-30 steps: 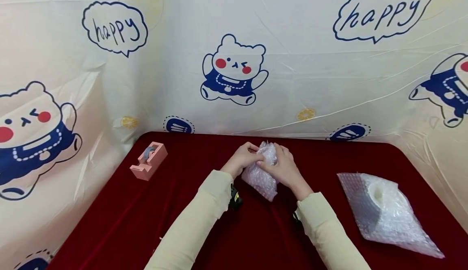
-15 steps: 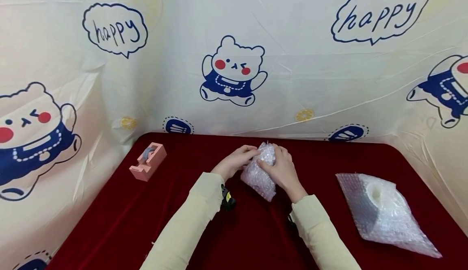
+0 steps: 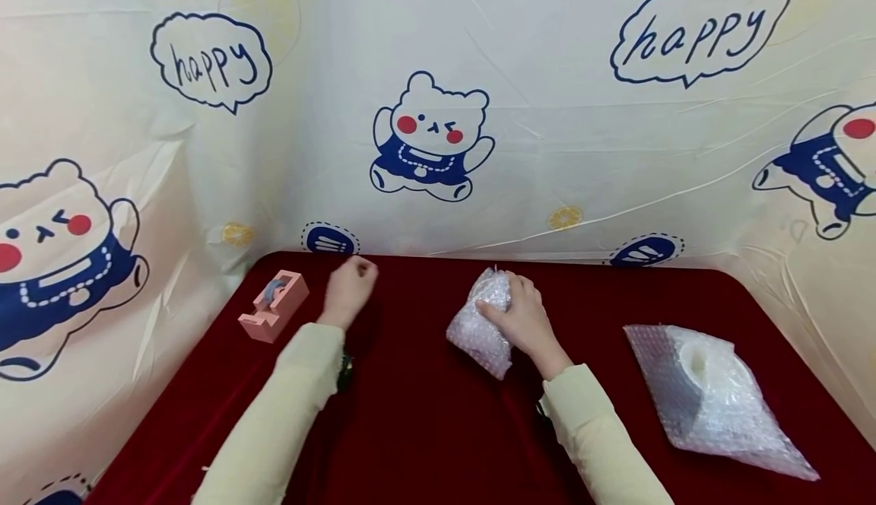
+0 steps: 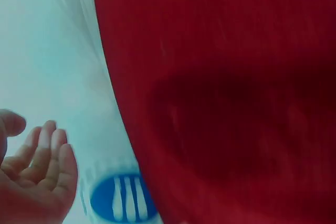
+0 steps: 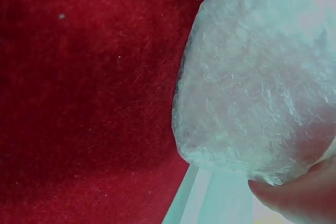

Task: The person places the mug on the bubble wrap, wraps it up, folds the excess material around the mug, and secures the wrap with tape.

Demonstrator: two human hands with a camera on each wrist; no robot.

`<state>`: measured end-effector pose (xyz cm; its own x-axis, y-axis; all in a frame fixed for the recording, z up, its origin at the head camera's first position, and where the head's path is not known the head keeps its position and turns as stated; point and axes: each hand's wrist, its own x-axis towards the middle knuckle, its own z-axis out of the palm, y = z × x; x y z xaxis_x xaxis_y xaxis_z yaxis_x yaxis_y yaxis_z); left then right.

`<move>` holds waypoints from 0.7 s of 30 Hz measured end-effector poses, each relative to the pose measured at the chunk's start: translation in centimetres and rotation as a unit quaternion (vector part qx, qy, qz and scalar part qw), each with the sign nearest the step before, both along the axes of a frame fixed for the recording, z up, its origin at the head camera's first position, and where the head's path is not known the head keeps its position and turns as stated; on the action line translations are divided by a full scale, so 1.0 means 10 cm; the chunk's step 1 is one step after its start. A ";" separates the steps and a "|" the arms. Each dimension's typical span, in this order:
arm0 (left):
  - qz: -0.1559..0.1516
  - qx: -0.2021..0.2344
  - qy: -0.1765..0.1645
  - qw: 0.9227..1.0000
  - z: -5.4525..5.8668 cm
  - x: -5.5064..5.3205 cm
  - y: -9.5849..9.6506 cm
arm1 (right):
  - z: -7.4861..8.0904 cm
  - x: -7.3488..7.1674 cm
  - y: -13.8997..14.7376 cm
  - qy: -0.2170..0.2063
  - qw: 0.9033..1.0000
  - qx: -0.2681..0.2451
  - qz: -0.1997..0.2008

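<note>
A small bubble-wrapped package (image 3: 475,331) lies at the middle of the red-covered table. My right hand (image 3: 525,324) holds it by its upper right side, thumb on top and fingers round the far edge. In the right wrist view the crinkled clear wrap (image 5: 252,82) fills much of the picture, with a fingertip against its lower edge. What is inside the wrap cannot be made out. My left hand (image 3: 350,292) is in the air, apart from the package and right of the pink tape dispenser (image 3: 274,307). Its fingers (image 4: 47,161) are loosely bent, the thumb stands apart, and nothing is between them.
A roll of blue-grey tape (image 3: 274,290) sits in the dispenser at the left. At the right lies a larger bubble-wrap bag (image 3: 725,406) with a round white shape showing. A printed white curtain (image 3: 547,163) hangs along the table's back and sides.
My left hand has let go of the package and moved left toward the tape dispenser. My right hand stays on the package, which lies in about the same place.
</note>
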<state>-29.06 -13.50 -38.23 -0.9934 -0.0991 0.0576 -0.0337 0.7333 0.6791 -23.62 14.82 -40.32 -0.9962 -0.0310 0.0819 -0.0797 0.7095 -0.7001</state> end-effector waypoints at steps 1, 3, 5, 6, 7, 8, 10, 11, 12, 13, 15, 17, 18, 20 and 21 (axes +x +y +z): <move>0.012 -0.018 0.012 1.000 0.02 0.00 -0.12 | 0.00 0.00 0.00 0.000 1.000 0.000 0.000; 0.033 -0.040 0.030 0.998 0.07 0.00 -0.35 | 0.01 0.00 0.00 0.000 1.000 0.001 0.000; 0.052 -0.058 0.041 0.996 0.11 0.02 -0.57 | 0.01 0.01 -0.01 -0.001 1.000 0.001 0.000; 0.059 -0.064 0.044 0.995 0.11 0.04 -0.68 | 0.01 0.01 -0.01 -0.002 1.000 0.002 0.000; 0.069 -0.067 0.045 0.994 0.12 0.06 -0.78 | 0.01 0.01 -0.01 -0.004 1.000 0.002 0.001; 0.078 -0.070 0.045 0.993 0.11 0.07 -0.87 | 0.01 0.01 -0.01 -0.004 1.000 0.004 0.001; 0.092 -0.076 0.035 0.992 0.09 0.12 -1.06 | 0.01 0.01 -0.01 -0.005 1.000 0.005 0.002; 0.094 -0.076 0.030 0.992 0.07 0.14 -1.14 | 0.01 0.01 -0.02 -0.005 1.000 0.005 0.002; 0.098 -0.078 0.023 0.992 0.05 0.16 -1.22 | 0.01 0.01 -0.02 -0.006 1.000 0.005 0.002; 0.101 -0.080 0.018 0.991 0.03 0.19 -1.28 | 0.01 0.01 -0.02 -0.006 1.000 0.004 0.002; 0.103 -0.080 0.008 0.991 -0.02 0.25 -1.42 | 0.02 0.02 -0.02 -0.007 1.000 0.004 0.002; 0.106 -0.085 0.004 0.991 -0.07 0.30 -1.52 | 0.02 0.02 -0.02 -0.008 1.000 0.003 0.003; 0.110 -0.089 0.003 0.990 -0.10 0.33 -1.56 | 0.02 0.02 -0.02 -0.008 1.000 0.003 0.004; 0.112 -0.094 -0.001 0.989 -0.14 0.36 -1.63 | 0.03 0.02 -0.02 -0.008 1.000 0.003 0.004; 0.113 -0.098 -0.005 0.989 -0.15 0.37 -1.65 | 0.03 0.02 -0.02 -0.008 1.000 0.002 0.005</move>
<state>-25.31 -30.02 -39.72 -0.9476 -0.3068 0.0889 -0.2176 0.8237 0.5236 -23.40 14.66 -40.03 -0.9970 -0.0406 0.0659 -0.0751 0.7118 -0.6983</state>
